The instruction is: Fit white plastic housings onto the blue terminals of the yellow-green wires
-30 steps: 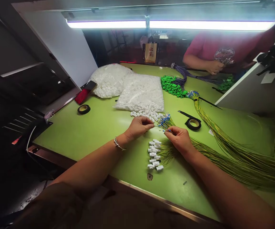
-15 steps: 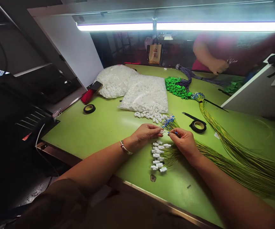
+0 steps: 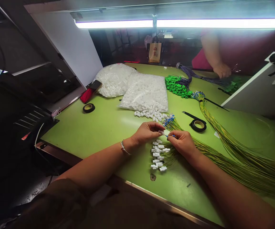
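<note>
My left hand pinches a small white connector above the green table. My right hand pinches a yellow-green wire with a blue tip, held right at the connector. Under my hands lies a cluster of white connectors fitted on wires. A bundle of yellow-green wires with blue tips runs off to the right. Loose white connectors lie just beyond my hands.
Two clear bags of white connectors sit at the table's middle back, green connectors behind them. Black tape rolls lie at left and right. A red-and-black phone lies at left. Another person's hand works opposite.
My left hand brought a white connector from the loose pile toward my right hand, which holds a blue-tipped wire; the two now meet. The other person's hand dropped lower toward the table.
</note>
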{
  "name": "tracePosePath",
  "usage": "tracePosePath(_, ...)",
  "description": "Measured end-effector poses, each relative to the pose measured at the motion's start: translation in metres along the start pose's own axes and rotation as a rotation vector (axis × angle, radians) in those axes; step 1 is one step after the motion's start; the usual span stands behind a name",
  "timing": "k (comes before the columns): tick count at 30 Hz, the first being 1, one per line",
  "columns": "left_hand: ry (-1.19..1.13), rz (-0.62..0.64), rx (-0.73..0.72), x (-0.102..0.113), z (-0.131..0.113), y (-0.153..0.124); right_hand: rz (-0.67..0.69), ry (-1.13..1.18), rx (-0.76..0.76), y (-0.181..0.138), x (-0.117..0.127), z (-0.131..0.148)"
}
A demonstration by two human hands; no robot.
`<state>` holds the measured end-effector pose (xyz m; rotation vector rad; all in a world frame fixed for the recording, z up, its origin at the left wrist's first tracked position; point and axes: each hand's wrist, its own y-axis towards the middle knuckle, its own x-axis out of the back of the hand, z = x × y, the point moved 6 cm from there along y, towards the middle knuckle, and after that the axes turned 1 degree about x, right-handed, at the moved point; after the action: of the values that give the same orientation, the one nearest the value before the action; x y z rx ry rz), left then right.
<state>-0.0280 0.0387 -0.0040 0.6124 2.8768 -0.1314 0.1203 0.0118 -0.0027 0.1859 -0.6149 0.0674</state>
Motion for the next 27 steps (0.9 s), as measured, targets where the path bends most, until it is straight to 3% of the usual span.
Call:
tracePosePath(4,0.221,0.022,-0.203,-0.007,-0.014,-0.002,0.110,0.089,0.031,0.001,-0.003,0.003)
tracePosePath(9,-0.105,-0.032,0.093,-0.001,0.007,0.000,0.147,0.231,0.003,0.001,-0.001,0.006)
tracePosePath(11,-0.205,-0.033,0.146,0.000,0.013,0.001,0.142,0.264,-0.028,0.001,-0.002,0.005)
tracePosePath(15,-0.157,-0.023,0.119,0.000,0.011,0.004,0.121,0.266,-0.039,0.001,-0.004,0.003)
tracePosePath(21,0.012,-0.096,-0.050,0.003,-0.002,0.004,0.118,0.291,-0.110,0.002,-0.005,-0.001)
tracePosePath(27,0.044,-0.075,-0.053,0.002,-0.003,0.004,0.123,0.298,-0.125,0.002,-0.003,0.002)
